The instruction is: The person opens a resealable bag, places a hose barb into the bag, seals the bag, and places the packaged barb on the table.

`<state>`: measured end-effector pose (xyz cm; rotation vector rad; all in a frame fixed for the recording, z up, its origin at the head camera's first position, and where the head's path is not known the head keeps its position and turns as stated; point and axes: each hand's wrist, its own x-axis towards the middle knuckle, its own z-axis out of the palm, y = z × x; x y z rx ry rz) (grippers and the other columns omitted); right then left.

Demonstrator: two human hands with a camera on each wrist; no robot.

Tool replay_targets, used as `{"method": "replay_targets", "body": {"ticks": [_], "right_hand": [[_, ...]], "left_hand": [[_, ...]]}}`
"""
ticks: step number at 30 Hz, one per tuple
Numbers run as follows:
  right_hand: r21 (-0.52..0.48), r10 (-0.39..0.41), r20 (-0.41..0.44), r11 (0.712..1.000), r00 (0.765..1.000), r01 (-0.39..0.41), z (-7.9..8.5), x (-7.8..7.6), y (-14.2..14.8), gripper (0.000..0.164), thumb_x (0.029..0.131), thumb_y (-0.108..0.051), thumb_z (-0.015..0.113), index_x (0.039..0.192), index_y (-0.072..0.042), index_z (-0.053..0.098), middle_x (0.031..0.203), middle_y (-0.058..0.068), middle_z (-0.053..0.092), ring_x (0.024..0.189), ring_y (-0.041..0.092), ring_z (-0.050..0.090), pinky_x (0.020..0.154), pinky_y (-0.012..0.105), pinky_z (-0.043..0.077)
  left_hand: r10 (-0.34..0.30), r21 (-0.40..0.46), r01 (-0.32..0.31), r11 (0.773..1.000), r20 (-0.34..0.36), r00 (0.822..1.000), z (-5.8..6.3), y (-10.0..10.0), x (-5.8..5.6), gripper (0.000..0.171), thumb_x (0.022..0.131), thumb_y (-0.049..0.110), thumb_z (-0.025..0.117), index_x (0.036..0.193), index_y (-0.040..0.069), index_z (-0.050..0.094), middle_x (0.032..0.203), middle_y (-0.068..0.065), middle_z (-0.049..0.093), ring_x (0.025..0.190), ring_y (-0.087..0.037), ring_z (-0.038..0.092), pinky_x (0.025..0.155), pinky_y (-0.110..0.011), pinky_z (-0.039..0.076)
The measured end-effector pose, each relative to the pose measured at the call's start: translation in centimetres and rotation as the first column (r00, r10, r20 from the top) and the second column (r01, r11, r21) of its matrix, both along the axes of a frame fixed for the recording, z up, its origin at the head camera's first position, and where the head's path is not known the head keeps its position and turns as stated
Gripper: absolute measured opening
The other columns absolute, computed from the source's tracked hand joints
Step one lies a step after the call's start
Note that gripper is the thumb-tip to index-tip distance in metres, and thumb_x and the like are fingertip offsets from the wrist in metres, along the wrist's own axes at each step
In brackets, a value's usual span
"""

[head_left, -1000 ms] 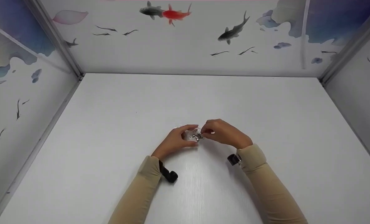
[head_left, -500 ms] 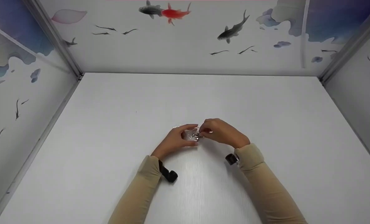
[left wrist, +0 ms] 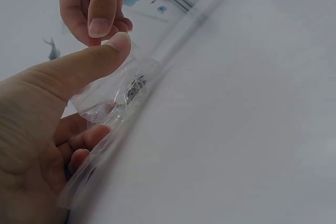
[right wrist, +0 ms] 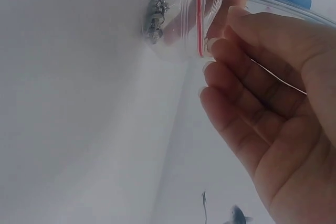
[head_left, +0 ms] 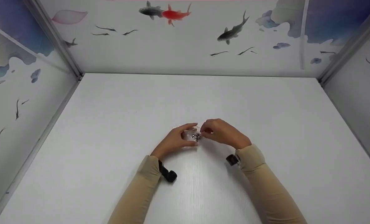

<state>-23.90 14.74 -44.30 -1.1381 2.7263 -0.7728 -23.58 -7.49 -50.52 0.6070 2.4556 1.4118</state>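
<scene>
A clear zip bag point(head_left: 189, 135) with a red strip along its mouth, plain in the right wrist view, holds a cluster of small shiny metal parts point(right wrist: 157, 17). My left hand point(head_left: 174, 140) grips the bag from the left, thumb on the near side and fingers on the far side. At the bag's mouth on the right, my right hand point(head_left: 223, 133) pinches the edge near the red strip between thumb and forefinger. The right hand's other fingers point(right wrist: 226, 108) are bent beside the bag. In the left wrist view, the left thumb point(left wrist: 100, 61) covers part of the plastic.
Both hands work just above a white table point(head_left: 125, 102). White panels with painted fish point(head_left: 175, 14) stand at the back and both sides. A small black camera point(head_left: 171, 176) sits at the left wrist, and another black camera point(head_left: 232, 160) at the right.
My right hand shifts slightly left toward the bag, then slightly back to the right. The left hand keeps its grip and hardly moves.
</scene>
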Motion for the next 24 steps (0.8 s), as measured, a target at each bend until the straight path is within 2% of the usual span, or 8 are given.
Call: {"method": "replay_targets", "body": {"ticks": [4, 8, 10, 14, 20, 24], "right_hand": [[-0.013, -0.042, 0.038, 0.999, 0.998, 0.042, 0.0, 0.2, 0.2, 0.007, 0.090, -0.013, 0.067, 0.094, -0.010, 0.071, 0.087, 0.000, 0.067, 0.076, 0.011, 0.056, 0.071, 0.027, 0.049], [-0.007, -0.088, 0.096, 0.996, 0.992, 0.089, 0.0, 0.5, 0.2, 0.006, 0.091, -0.017, 0.066, 0.091, -0.011, 0.069, 0.083, -0.002, 0.066, 0.072, 0.010, 0.055, 0.067, 0.026, 0.048], [0.000, -0.106, 0.120, 0.994, 0.987, 0.107, 0.0, 0.6, 0.2, 0.010, 0.092, -0.020, 0.066, 0.089, -0.011, 0.069, 0.080, 0.000, 0.067, 0.068, 0.009, 0.054, 0.063, 0.025, 0.047], [0.025, -0.122, 0.145, 0.993, 0.982, 0.119, -0.2, 1.0, 0.2, 0.023, 0.092, -0.028, 0.066, 0.083, -0.007, 0.071, 0.072, 0.005, 0.068, 0.058, 0.007, 0.047, 0.055, 0.022, 0.041], [0.063, -0.129, 0.217, 0.991, 0.968, 0.118, -0.5, 1.7, -0.4, 0.036, 0.091, -0.037, 0.065, 0.072, -0.007, 0.072, 0.060, 0.002, 0.062, 0.051, 0.005, 0.045, 0.050, 0.022, 0.038], [0.084, -0.159, 0.263, 0.986, 0.952, 0.141, -0.6, 2.0, -0.8, 0.038, 0.090, -0.039, 0.066, 0.069, -0.008, 0.071, 0.056, -0.004, 0.058, 0.049, 0.005, 0.046, 0.050, 0.023, 0.039]], "left_hand": [[-0.017, -0.018, 0.018, 1.000, 0.017, 1.000, 0.1, -0.1, -0.2, 0.074, 0.082, 0.045, 0.073, 0.147, 0.029, 0.040, 0.134, 0.001, 0.055, 0.102, -0.015, 0.053, 0.089, -0.034, 0.042], [-0.037, 0.021, 0.036, 0.999, 0.072, 0.997, 0.4, -0.2, -0.5, 0.063, 0.094, 0.048, 0.055, 0.149, 0.025, 0.035, 0.132, -0.002, 0.056, 0.097, -0.013, 0.057, 0.088, -0.034, 0.045], [-0.037, 0.045, 0.032, 0.998, 0.102, 0.994, 0.6, -0.2, -0.6, 0.055, 0.100, 0.046, 0.045, 0.149, 0.024, 0.035, 0.131, -0.004, 0.058, 0.089, -0.012, 0.058, 0.089, -0.032, 0.044], [-0.031, 0.068, 0.023, 0.997, 0.117, 0.993, 0.9, -0.1, -1.0, 0.048, 0.105, 0.040, 0.031, 0.147, 0.018, 0.039, 0.127, -0.011, 0.060, 0.066, -0.014, 0.049, 0.076, -0.030, 0.042], [-0.024, 0.073, 0.013, 0.997, 0.155, 0.988, 1.3, 0.1, -1.6, 0.046, 0.105, 0.037, 0.032, 0.143, 0.014, 0.046, 0.123, -0.012, 0.063, 0.058, -0.011, 0.047, 0.064, -0.025, 0.042], [-0.038, 0.066, 0.029, 0.997, 0.143, 0.989, 1.4, 0.2, -2.0, 0.041, 0.105, 0.031, 0.036, 0.139, 0.011, 0.051, 0.109, -0.013, 0.066, 0.055, -0.010, 0.046, 0.059, -0.024, 0.041]]}}
